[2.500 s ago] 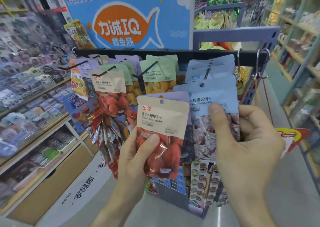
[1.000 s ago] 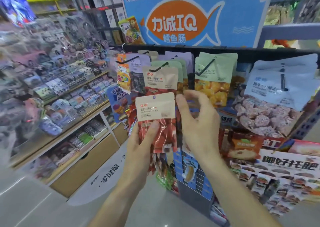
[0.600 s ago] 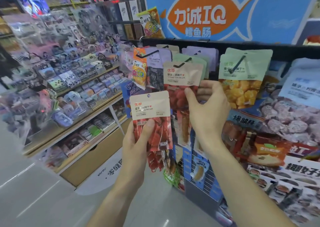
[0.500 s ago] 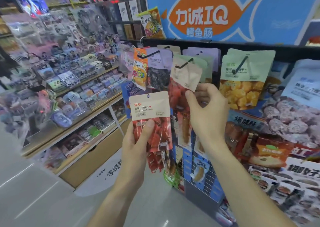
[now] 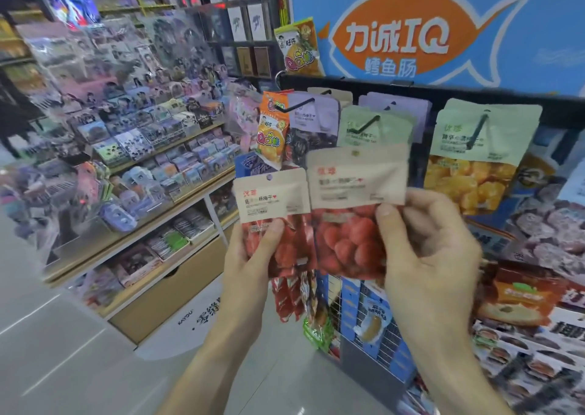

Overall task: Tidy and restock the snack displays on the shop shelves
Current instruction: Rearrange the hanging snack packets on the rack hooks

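Beige-topped pouches of red dried fruit, two of them, both off the hooks and side by side in front of the hanging rack [image 5: 443, 93]. Left hand [image 5: 250, 256] holds the smaller red-fruit pouch [image 5: 273, 205] — thumb pressed flat on its front, fingers behind, grip closed round the lower half. Right hand [image 5: 433, 250] pinches the larger red-fruit pouch [image 5: 356, 193] at its right edge, thumb in front, fingers curled behind; top of this pouch is motion-blurred. Step in hand, as judged: regrouping matching packs before rehanging. Next move likely calls for lining up the punched holes at the top of both pouches and threading them onto a free black peg — which peg cannot be told; the green-topped pouch [image 5: 373, 126] hangs directly behind. Risk: a hole missing the peg tip.
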`<action>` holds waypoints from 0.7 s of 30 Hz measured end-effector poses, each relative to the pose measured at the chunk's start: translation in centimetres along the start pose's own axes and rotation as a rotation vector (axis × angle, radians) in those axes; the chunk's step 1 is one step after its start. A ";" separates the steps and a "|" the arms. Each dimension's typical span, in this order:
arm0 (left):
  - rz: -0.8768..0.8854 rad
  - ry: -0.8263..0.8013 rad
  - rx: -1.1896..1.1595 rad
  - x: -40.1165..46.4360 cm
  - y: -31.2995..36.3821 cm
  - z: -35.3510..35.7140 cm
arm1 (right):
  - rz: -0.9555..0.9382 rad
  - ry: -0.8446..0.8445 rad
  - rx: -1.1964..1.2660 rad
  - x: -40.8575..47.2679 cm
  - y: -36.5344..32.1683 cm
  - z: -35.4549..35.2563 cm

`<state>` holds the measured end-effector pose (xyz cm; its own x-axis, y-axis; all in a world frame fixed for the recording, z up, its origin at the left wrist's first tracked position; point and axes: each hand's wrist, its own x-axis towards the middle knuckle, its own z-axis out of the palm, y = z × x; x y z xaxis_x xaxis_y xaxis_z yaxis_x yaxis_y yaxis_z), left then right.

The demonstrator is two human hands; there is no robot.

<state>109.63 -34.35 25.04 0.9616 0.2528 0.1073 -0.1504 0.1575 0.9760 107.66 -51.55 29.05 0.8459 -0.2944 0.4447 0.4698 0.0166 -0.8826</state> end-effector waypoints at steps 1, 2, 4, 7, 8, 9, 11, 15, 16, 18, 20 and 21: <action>-0.024 -0.010 0.009 -0.1 -0.1 0.2 | 0.063 -0.053 -0.006 -0.3 0.6 0.6; -0.056 -0.017 0.001 -0.2 -0.2 0.4 | 0.117 -0.091 -0.039 -0.5 1.4 1.2; -0.110 -0.039 -0.033 -0.5 -0.1 0.8 | 0.160 -0.088 -0.140 -0.6 3.0 2.1; -0.143 -0.091 -0.081 -0.9 0.1 0.9 | 0.167 -0.035 -0.230 -0.6 4.2 2.8; -0.139 -0.110 -0.078 -0.9 0.2 0.8 | 0.155 -0.033 -0.247 -0.6 4.3 2.9; -0.128 -0.124 -0.055 -0.9 0.2 0.8 | 0.136 -0.038 -0.262 -0.7 4.3 3.0; -0.110 -0.126 0.008 -0.8 0.0 0.7 | 0.095 -0.062 -0.304 -0.7 4.1 3.2; -0.114 -0.110 -0.060 -0.4 -0.6 0.6 | -0.015 0.004 -0.398 -0.1 3.7 2.9; -0.118 -0.109 -0.081 -0.4 -0.6 0.5 | -0.061 0.075 -0.423 0.3 3.6 2.7; -0.127 -0.102 -0.107 -0.4 -0.6 0.5 | -0.142 0.241 -0.457 1.5 3.5 2.3; -0.138 -0.098 -0.122 -0.5 -0.8 0.5 | -0.137 0.318 -0.493 3.2 3.7 2.1; -0.143 -0.097 -0.127 -0.5 -0.7 0.4 | -0.115 0.325 -0.516 4.1 3.8 2.2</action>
<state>109.33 -35.01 24.35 0.9918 0.1274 -0.0064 -0.0332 0.3058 0.9515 113.43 -50.59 27.84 0.6387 -0.5440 0.5441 0.3024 -0.4728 -0.8277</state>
